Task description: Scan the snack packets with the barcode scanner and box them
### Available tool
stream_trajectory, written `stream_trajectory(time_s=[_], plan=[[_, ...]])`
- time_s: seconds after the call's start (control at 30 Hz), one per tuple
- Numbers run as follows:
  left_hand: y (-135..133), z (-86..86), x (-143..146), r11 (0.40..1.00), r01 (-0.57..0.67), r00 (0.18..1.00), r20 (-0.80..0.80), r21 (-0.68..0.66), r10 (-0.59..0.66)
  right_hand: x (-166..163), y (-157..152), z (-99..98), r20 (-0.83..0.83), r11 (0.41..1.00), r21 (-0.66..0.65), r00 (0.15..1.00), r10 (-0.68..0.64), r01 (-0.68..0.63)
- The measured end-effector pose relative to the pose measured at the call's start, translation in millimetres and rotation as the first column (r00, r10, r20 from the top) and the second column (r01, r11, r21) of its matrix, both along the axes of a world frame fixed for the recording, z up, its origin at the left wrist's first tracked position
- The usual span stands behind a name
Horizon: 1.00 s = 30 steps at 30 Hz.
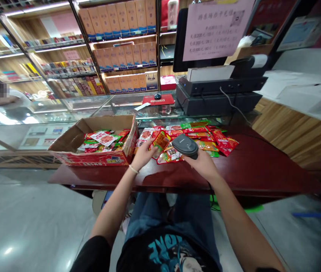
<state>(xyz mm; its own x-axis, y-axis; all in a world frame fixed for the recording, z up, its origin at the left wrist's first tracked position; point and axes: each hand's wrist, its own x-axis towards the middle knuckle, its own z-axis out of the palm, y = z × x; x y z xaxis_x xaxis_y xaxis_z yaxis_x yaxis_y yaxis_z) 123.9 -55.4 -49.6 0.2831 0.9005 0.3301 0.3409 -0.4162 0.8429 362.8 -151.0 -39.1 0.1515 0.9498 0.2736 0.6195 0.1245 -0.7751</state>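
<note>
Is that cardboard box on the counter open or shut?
Open: the cardboard box has its flaps folded outward, and snack packets lie visible inside.

Bare tabletop [262, 166] lies right of the packets [206, 139]; a carton [98, 156] blocks the left.

lighting: bright, even indoor light; strip lights glow along the shelves [64, 45]. glare: streaks on the glass counter [72, 104], a sheen on the red tabletop [251, 166] and floor [13, 226]. distortion: strong wide-angle bending at edges. blur: soft right corners, far left patch pixelated.
</note>
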Motion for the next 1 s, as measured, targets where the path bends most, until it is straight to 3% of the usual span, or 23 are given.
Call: stream_trajectory(time_s=[0.1,0.2,0.27,0.3,0.43,0.57,0.7,0.83,1.0], plan=[[-3.9,46.4,-42.1,0.983,-0.062,0.919,-0.373,0.176,0.125,-3.3,3.6,2.2,0.005,1.000,0.006,1.000,-0.022,0.022],[1.4,77.1,-89.2,0.888,-0.266,0.802,-0.425,0.374,0.419,-7.7,5.8,4.4,-0.009,1.000,0.006,1.000,-0.024,0.024],[12.7,82.9,-119.8,0.777,-0.395,0.722,-0.357,0.490,0.593,-10.5,7.0,5.6,-0.018,1.000,-0.002,1.000,-0.020,0.020],[19.7,81.9,-133.3,0.750,-0.411,0.699,-0.349,0.518,0.624,-11.7,7.6,5.9,-0.020,1.000,-0.005,1.000,-0.017,0.017],[37.3,66.1,-159.4,0.823,-0.322,0.719,-0.444,0.468,0.534,-14.3,10.1,5.8,-0.016,0.999,-0.023,1.000,-0.023,0.023],[18.2,59.0,-132.2,0.851,-0.227,0.822,-0.375,0.474,0.428,-13.5,10.5,5.7,-0.022,0.999,-0.050,1.000,-0.022,0.021],[-9.0,48.3,-77.5,0.884,-0.007,0.914,-0.356,0.468,0.195,-11.0,8.8,7.3,-0.036,0.998,-0.049,0.999,-0.038,0.036],[-13.6,2.8,-13.0,0.928,0.134,0.920,-0.391,0.348,0.015,-6.7,6.9,7.0,-0.046,0.998,-0.006,0.997,-0.064,0.064],[-6.4,-61.2,57.9,0.932,0.179,0.838,-0.545,0.315,0.023,3.9,3.7,4.2,-0.036,0.998,0.042,0.998,-0.054,0.055]])
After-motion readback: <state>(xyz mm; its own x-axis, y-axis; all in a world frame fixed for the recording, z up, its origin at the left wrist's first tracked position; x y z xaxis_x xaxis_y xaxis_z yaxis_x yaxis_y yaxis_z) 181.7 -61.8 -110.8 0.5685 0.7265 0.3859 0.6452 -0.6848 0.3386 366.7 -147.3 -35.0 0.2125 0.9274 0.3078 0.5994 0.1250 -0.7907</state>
